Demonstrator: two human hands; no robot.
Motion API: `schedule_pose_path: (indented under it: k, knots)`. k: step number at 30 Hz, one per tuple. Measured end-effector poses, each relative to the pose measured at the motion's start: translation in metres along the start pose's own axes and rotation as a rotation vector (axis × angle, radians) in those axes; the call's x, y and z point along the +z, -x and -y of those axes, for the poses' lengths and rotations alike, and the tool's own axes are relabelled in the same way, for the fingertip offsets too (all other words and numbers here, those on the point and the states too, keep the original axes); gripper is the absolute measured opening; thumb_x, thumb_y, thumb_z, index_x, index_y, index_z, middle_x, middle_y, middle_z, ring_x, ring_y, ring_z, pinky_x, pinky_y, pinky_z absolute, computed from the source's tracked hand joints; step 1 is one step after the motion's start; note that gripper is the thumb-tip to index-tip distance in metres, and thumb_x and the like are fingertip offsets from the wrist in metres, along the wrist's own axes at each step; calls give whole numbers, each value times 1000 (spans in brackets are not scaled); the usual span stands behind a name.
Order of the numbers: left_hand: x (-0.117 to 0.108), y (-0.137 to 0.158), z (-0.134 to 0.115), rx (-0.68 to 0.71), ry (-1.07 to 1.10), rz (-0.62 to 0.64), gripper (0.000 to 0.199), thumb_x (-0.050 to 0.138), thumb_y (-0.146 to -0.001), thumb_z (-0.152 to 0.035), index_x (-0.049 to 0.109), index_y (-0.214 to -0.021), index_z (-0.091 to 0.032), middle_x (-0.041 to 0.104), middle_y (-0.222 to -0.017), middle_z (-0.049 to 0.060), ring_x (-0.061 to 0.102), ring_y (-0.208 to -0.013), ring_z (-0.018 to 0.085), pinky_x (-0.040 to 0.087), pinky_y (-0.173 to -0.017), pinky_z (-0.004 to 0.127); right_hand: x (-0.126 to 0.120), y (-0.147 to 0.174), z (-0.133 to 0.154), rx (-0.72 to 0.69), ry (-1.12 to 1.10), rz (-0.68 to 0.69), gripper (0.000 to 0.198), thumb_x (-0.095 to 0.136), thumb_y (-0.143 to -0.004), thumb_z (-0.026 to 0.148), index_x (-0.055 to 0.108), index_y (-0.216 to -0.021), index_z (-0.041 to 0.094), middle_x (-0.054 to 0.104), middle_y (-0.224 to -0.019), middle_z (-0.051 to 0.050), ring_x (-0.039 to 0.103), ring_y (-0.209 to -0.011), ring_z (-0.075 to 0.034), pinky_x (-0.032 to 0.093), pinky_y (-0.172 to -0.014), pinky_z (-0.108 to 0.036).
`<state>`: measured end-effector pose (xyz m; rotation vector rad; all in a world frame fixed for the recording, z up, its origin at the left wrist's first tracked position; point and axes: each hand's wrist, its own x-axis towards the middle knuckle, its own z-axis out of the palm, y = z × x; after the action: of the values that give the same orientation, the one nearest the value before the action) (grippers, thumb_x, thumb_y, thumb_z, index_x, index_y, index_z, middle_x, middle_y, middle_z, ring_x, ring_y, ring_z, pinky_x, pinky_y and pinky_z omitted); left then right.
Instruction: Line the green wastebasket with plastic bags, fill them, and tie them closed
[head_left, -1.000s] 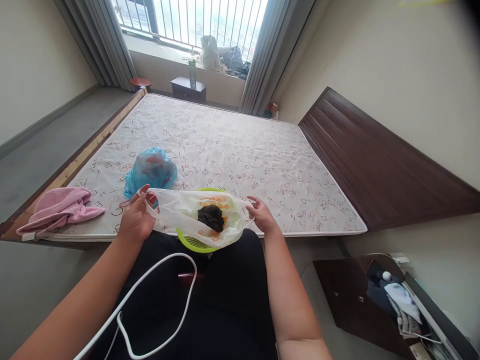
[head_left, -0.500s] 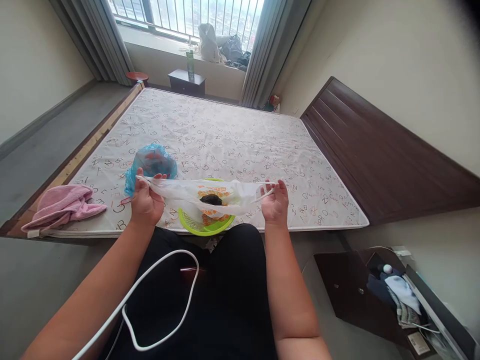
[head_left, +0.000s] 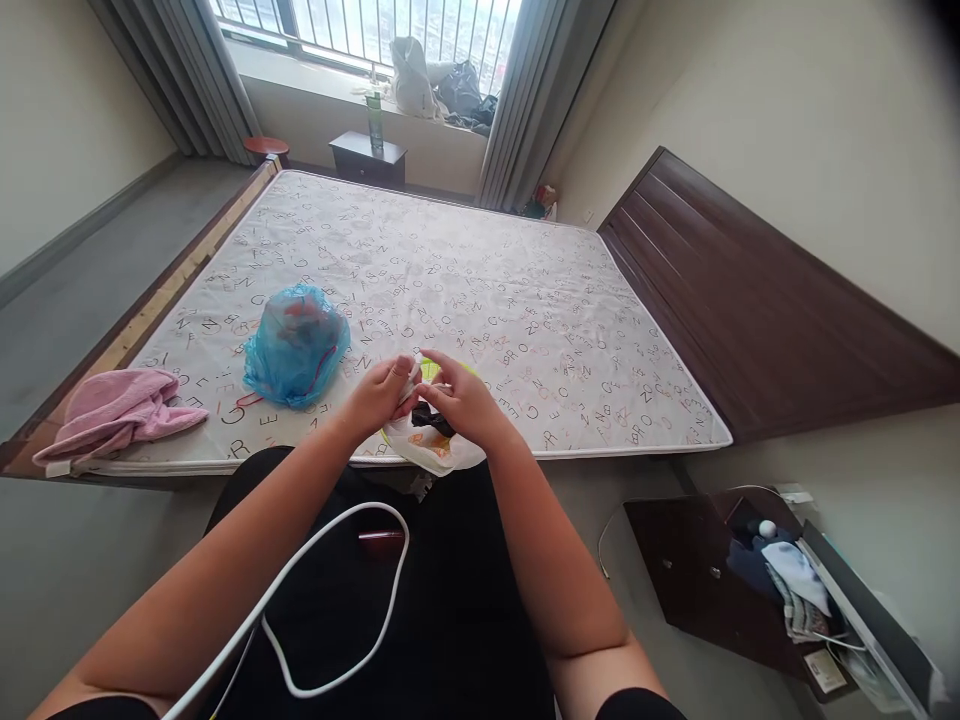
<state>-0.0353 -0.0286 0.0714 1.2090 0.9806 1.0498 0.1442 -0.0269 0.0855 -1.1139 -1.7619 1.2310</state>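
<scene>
My left hand is closed on the gathered top of a white plastic bag with orange print. Against it, my right hand has thumb and fingers bent round the bag's bunched handles, and the two hands nearly touch. Under the fingers a dark, crumpled thing shows; its kind is unclear. The bag hangs at the mattress edge, over a lime-green plastic basket that is mostly hidden by the hands and bag. Left of my hands sits a blue plastic bag with something reddish inside.
A pink towel lies at the near left corner of the letter-print mattress. A white cable loops over my lap. To the right stand a dark headboard and a dark cabinet with cloths on it.
My hands have come together from far apart at the middle. The bag's stretched opening is now bunched between them, and the basket is more covered.
</scene>
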Motion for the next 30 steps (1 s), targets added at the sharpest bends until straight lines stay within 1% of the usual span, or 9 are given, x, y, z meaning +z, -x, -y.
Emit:
schedule_pose_path:
  k: [5, 8, 14, 16, 19, 22, 26, 28, 30]
  knots:
    - [1, 5, 6, -109, -18, 77, 60, 54, -85, -80, 56, -82, -20, 53, -44, -2, 40, -34, 10, 29, -39, 24, -1, -7, -15, 32, -83, 39, 33, 73, -83, 47, 66, -108, 26, 52, -75, 7, 45, -63, -10, 38, -62, -24]
    - [-3, 9, 11, -182, 77, 111, 55, 70, -79, -71, 59, -99, -21, 52, -45, -6, 46, -35, 12, 39, -42, 25, -5, -8, -22, 49, -149, 13, 28, 73, -82, 49, 63, -90, 24, 49, -73, 7, 43, -63, -10, 36, -59, -23]
    - [-12, 15, 20, -62, 319, 247, 47, 82, -80, -44, 56, -114, -24, 65, -64, -3, 66, -62, 17, 53, -66, 30, -4, -22, -32, 157, -477, -152, 31, 75, -79, 47, 54, -88, 25, 34, -60, 10, 26, -46, -7, 21, -44, -22]
    - [-15, 15, 21, -76, 231, 374, 37, 77, -84, -45, 64, -107, -19, 69, -70, 3, 70, -72, 20, 51, -68, 28, -2, -26, -35, 163, -559, -197, 31, 75, -77, 45, 52, -85, 25, 30, -58, 12, 23, -45, -6, 18, -42, -22]
    - [-15, 11, 21, -134, -75, 459, 36, 74, -86, -46, 75, -103, -14, 67, -67, 3, 63, -62, 15, 44, -58, 23, -3, -27, -36, 168, -676, -219, 31, 76, -76, 40, 50, -84, 25, 29, -58, 12, 20, -45, -6, 15, -42, -22]
    - [-9, 7, 26, -90, -262, 216, 45, 73, -86, -44, 76, -120, -16, 55, -56, -3, 45, -47, 8, 32, -48, 21, -8, -23, -33, 99, -771, -201, 31, 77, -74, 30, 55, -95, 26, 35, -65, 11, 24, -49, -6, 20, -44, -20]
    - [5, 5, 38, 54, -7, -189, 53, 70, -87, -44, 69, -133, -17, 38, -51, -9, 32, -46, 8, 27, -47, 21, -16, -17, -24, 7, -778, -68, 39, 70, -77, 23, 59, -114, 27, 43, -73, 8, 37, -56, -7, 34, -52, -21]
    - [12, 6, 40, 122, 77, -260, 51, 71, -86, -43, 70, -132, -18, 42, -55, -8, 34, -49, 8, 30, -49, 21, -15, -16, -18, -13, -682, -36, 26, 66, -83, 25, 62, -109, 26, 42, -69, 8, 38, -56, -8, 34, -52, -21]
    - [19, 7, 38, 179, 24, -219, 52, 75, -84, -43, 70, -130, -20, 56, -66, -3, 46, -58, 10, 38, -56, 21, -10, -14, -11, -43, -559, -35, 16, 63, -90, 30, 64, -106, 25, 41, -64, 8, 41, -55, -9, 35, -52, -22]
